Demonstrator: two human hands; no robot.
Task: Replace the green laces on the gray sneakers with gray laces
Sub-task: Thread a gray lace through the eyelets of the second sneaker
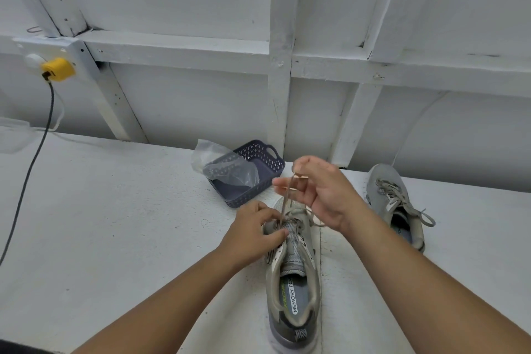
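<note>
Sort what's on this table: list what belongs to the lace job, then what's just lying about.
Job:
- near sneaker
- lace being pulled up
- left hand at the eyelets
- right hand pinching the lace
- second sneaker, laced

Lying about:
- basket
- plastic bag
- yellow plug
- black cable

White table (115, 210) bears two sneakers (293, 267), basket (258, 178).

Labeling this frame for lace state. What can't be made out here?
- Near sneaker, head view: lower eyelets hidden by left hand; how far it is laced is unclear.
- Lace: end hidden inside right hand; colour too muted to call green or gray.
- Basket: contents masked by a clear plastic bag.
- Far sneaker: lace colour too small to judge.
</note>
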